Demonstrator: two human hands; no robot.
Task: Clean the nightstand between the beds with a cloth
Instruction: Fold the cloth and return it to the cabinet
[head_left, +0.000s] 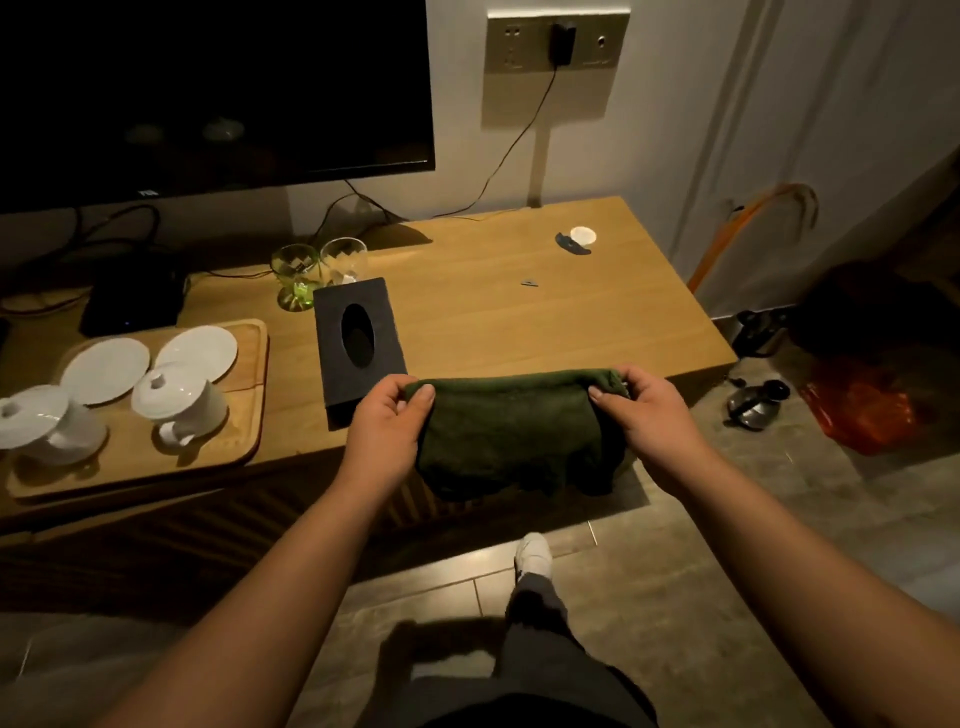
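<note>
Head view, dim warm light: a dark green cloth (511, 426) is held in the air between both hands, over the near edge of the wooden counter (498, 306) and hanging down in front of it. The left hand (387, 423) pinches the cloth's upper left corner between thumb and fingers; the right hand (647, 413) pinches the upper right corner in the same way, so each grip is pressed together on fabric and neither is spread. The cloth's long axis runs left to right, along its taut folded top edge from one grip to the other and roughly parallel to the counter's front edge; the loose lower part droops below. Both hands sit about equally near the counter's bare right half, which lies ahead of the grips, and the right hand is the nearer to its far right end. The left hand is touching or just in front of a black tissue box (358, 343); contact cannot be told. Further left stand a wooden tray (254, 415) with white cups and saucers, and two glasses (319, 270) behind the box. No nightstand or bed can be identified here, so wiping is judged not yet begun. No brand, label or legible writing can be seen; a small mark on the television (218, 88) frame is too small to read
</note>
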